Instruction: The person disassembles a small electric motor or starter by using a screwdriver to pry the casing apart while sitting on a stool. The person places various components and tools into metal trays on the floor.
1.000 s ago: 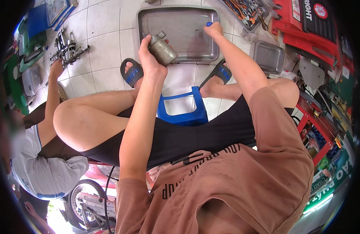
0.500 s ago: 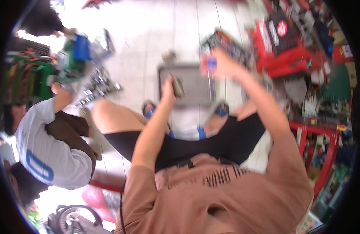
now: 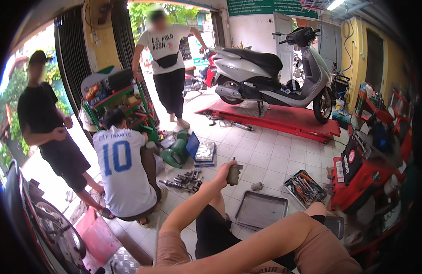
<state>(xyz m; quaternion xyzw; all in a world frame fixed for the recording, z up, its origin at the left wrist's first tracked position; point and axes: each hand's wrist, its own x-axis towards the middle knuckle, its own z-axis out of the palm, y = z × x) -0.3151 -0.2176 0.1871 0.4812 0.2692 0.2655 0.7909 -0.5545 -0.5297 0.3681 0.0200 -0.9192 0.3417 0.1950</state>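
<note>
My left hand (image 3: 225, 174) is closed around a blocky, grey-brown metal part (image 3: 234, 175) with a notched side and a thin pin on top. It is held up in front of me, above the tiled floor and to the left of a shallow grey metal tray (image 3: 261, 209). My right forearm (image 3: 229, 255) crosses low in front of my body toward the left. The right hand itself lies outside the picture, so whatever it holds is hidden.
Right of the tray, another tray (image 3: 305, 188) holds many hand tools. A red tool chest (image 3: 357, 176) stands farther right. Loose metal parts (image 3: 186, 180) lie beside a crouching person (image 3: 124, 169). A scooter (image 3: 266, 77) stands on a red lift (image 3: 275, 121); two people stand at the left.
The view has swung up and to the left. My right hand, earlier out by the tray with a blurred blue-tipped thing, has come across my body and left the picture. The left hand keeps the metal part.
</note>
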